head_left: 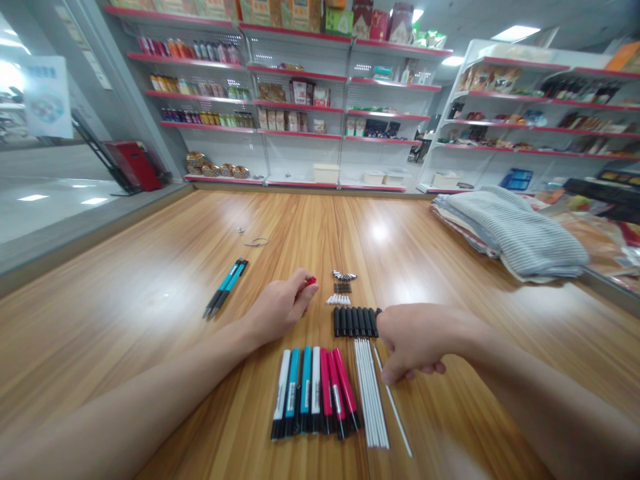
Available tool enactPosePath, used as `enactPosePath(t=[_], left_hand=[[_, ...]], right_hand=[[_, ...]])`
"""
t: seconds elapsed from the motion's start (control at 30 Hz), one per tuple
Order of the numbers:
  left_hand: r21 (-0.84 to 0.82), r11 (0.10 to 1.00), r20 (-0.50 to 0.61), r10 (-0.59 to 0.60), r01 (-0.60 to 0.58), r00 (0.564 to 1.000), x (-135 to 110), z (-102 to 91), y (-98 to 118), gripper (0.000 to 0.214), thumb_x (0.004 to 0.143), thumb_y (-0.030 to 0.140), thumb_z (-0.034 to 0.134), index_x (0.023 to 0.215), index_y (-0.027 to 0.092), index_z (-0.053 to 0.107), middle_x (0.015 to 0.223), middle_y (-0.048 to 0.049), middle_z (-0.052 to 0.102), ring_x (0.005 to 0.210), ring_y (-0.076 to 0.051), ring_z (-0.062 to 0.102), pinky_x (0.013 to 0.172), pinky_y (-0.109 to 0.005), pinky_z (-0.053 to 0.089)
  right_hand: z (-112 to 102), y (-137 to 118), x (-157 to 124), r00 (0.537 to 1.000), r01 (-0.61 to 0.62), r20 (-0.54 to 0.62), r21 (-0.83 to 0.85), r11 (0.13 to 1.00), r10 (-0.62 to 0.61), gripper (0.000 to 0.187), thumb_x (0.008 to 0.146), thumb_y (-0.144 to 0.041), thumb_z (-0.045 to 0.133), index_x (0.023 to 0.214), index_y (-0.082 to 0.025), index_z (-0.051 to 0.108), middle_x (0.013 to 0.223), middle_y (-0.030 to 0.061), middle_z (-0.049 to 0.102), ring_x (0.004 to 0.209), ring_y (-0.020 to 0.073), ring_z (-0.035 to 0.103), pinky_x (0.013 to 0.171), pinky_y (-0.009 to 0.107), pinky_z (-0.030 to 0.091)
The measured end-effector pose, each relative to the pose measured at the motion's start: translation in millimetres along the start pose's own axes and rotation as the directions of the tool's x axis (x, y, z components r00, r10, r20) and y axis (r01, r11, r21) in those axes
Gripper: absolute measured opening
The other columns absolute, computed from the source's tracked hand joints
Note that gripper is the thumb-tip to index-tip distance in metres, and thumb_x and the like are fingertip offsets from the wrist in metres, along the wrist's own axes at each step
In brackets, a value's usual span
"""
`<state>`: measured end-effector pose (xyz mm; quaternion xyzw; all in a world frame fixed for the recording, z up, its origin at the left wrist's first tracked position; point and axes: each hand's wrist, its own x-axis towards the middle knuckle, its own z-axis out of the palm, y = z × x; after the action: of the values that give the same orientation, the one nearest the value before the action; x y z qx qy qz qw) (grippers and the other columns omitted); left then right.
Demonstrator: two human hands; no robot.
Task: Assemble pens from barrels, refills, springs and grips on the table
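No brand can be made out from here. The white, blue and pink pen barrels (306,380) carry small pale labels with bar-like marks, too small to read; the poster (47,97) at far left shows bluish lettering, too blurred to make out, and the packets on the far shelves (300,107) are no clearer.

The person's left hand (285,303) is closed, thumb against fingers, pinching a small red piece (312,281) above the middle of the wooden table (310,227). The right hand (415,337) is partly curled, thumb pointing down beside a single white rod (399,419), knuckles at the right end of a row of black grips (356,321); I cannot tell whether it has hold of either.

The barrels lie in a near row, left of a bundle of white rods (370,393). Beyond the grips sit white tips (339,301), brownish springs (343,288) and silvery parts (345,275). Two blue-and-black pens (229,276) lie to the left; folded cloths (525,233) are piled at far right.
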<state>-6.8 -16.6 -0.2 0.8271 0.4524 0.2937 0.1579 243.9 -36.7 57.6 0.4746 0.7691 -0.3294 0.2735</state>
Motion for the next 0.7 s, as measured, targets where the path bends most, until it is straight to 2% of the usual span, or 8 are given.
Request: enactPosePath(t=[0.2, 0.33, 0.4, 0.47, 0.53, 0.6, 0.63, 0.7], left_hand=[[0.040, 0.997, -0.098, 0.063, -0.059, 0.993, 0.1, 3.7, -7.6, 0.015, 0.095, 0.033, 0.041, 0.095, 0.019, 0.046, 0.068, 0.0007, 0.061, 0.059, -0.012, 0.058, 0.057, -0.022, 0.040], [0.024, 0.994, -0.188, 0.107, -0.104, 0.976, -1.2, 4.4, -12.8, 0.014, 0.092, 0.032, 0.049, 0.095, 0.019, 0.047, 0.075, -0.0019, 0.066, 0.065, -0.013, 0.061, 0.063, -0.023, 0.044], [0.024, 0.992, -0.221, 0.126, -0.124, 0.967, -2.5, 4.5, -13.6, 0.015, 0.090, 0.033, 0.053, 0.094, 0.019, 0.049, 0.077, -0.0028, 0.067, 0.065, -0.013, 0.061, 0.063, -0.023, 0.045], [0.005, 0.991, -0.241, 0.133, -0.136, 0.961, -3.8, 4.6, -12.1, 0.016, 0.088, 0.033, 0.056, 0.093, 0.019, 0.050, 0.078, -0.0037, 0.068, 0.064, -0.013, 0.061, 0.062, -0.023, 0.045], [-0.107, 0.986, -0.239, 0.099, -0.128, 0.966, -4.4, 4.9, -8.1, 0.016, 0.088, 0.033, 0.057, 0.092, 0.019, 0.049, 0.079, -0.0045, 0.070, 0.065, -0.013, 0.063, 0.062, -0.023, 0.047], [-0.338, 0.938, -0.211, 0.009, -0.081, 0.977, -3.1, 4.8, -3.2, 0.016, 0.090, 0.034, 0.053, 0.091, 0.019, 0.046, 0.080, -0.0057, 0.071, 0.065, -0.014, 0.065, 0.060, -0.023, 0.049], [-0.477, 0.878, -0.180, -0.054, -0.040, 0.982, -1.6, 4.5, -1.3, 0.017, 0.091, 0.036, 0.050, 0.092, 0.019, 0.044, 0.081, -0.0065, 0.072, 0.063, -0.014, 0.065, 0.056, -0.024, 0.049], [-0.716, 0.695, -0.087, -0.183, 0.066, 0.979, 2.7, 3.4, 0.1, 0.021, 0.092, 0.040, 0.046, 0.094, 0.020, 0.041, 0.085, -0.0083, 0.072, 0.058, -0.016, 0.066, 0.048, -0.024, 0.049]], right_hand=[[-1.9, -4.1, -8.1, 0.999, 0.000, 0.035, -0.182, 0.983, 0.006, 0.024, 0.059, -0.034, 0.068, 0.052, -0.013, 0.059, 0.046, 0.0005, 0.058, 0.041, 0.0135, 0.056, 0.045, 0.023, 0.042], [4.1, -12.4, -13.0, 0.999, 0.004, -0.041, -0.291, 0.957, -0.017, 0.015, 0.060, -0.024, 0.063, 0.051, -0.013, 0.062, 0.042, 0.0016, 0.056, 0.039, 0.0130, 0.053, 0.044, 0.023, 0.040], [7.7, -15.0, -14.0, 0.994, 0.008, -0.101, -0.382, 0.924, -0.051, 0.007, 0.056, -0.017, 0.061, 0.052, -0.013, 0.064, 0.044, 0.0039, 0.058, 0.040, 0.0145, 0.053, 0.041, 0.023, 0.036], [10.0, -16.5, -14.8, 0.984, -0.004, -0.159, -0.467, 0.884, -0.080, 0.008, 0.053, -0.012, 0.059, 0.056, -0.012, 0.067, 0.049, 0.0069, 0.061, 0.041, 0.0162, 0.054, 0.039, 0.023, 0.033], [10.7, -17.5, -15.8, 0.977, -0.019, -0.192, -0.509, 0.860, -0.092, 0.013, 0.053, -0.011, 0.058, 0.060, -0.011, 0.069, 0.054, 0.0092, 0.064, 0.043, 0.0175, 0.055, 0.039, 0.023, 0.031], [10.1, -18.0, -16.9, 0.981, -0.019, -0.175, -0.511, 0.860, -0.082, 0.014, 0.054, -0.012, 0.058, 0.062, -0.012, 0.070, 0.056, 0.0096, 0.065, 0.044, 0.0179, 0.056, 0.039, 0.023, 0.031], [9.6, -18.1, -17.3, 0.984, -0.018, -0.161, -0.500, 0.866, -0.073, 0.014, 0.054, -0.013, 0.058, 0.062, -0.012, 0.070, 0.056, 0.0093, 0.065, 0.044, 0.0177, 0.055, 0.039, 0.024, 0.031], [8.9, -17.9, -17.8, 0.988, -0.020, -0.144, -0.477, 0.879, -0.055, 0.014, 0.054, -0.015, 0.059, 0.061, -0.013, 0.070, 0.056, 0.0088, 0.064, 0.044, 0.0168, 0.055, 0.040, 0.023, 0.031]])
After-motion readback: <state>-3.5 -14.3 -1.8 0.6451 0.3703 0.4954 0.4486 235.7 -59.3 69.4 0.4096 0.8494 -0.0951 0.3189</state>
